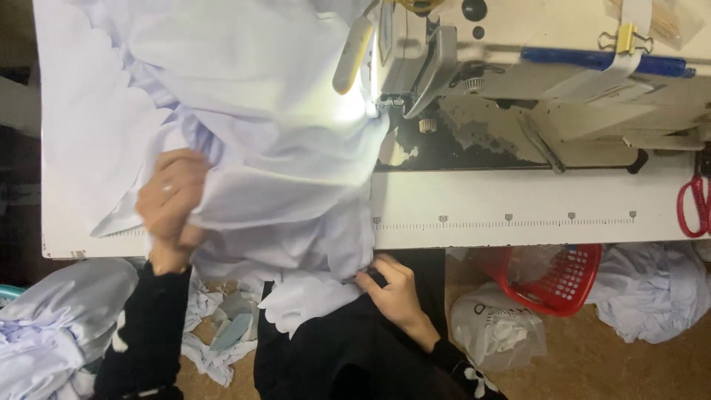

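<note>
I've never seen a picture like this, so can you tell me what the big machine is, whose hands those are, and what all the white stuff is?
The picture comes from a camera worn on a person's head, looking down at their own hands and lap. The big pale thing at the top is a sewing machine standing on a white table; a small lamp lights the spot beside its needle. The white stuff is cloth, piled over the left of the table and hanging off the near edge. The left hand is bunched closed on a fold of the cloth. The right hand pinches the cloth's edge below the table. Red scissors lie at the table's right end. On the floor sit a red basket, a plastic bag and more cloth.
</note>
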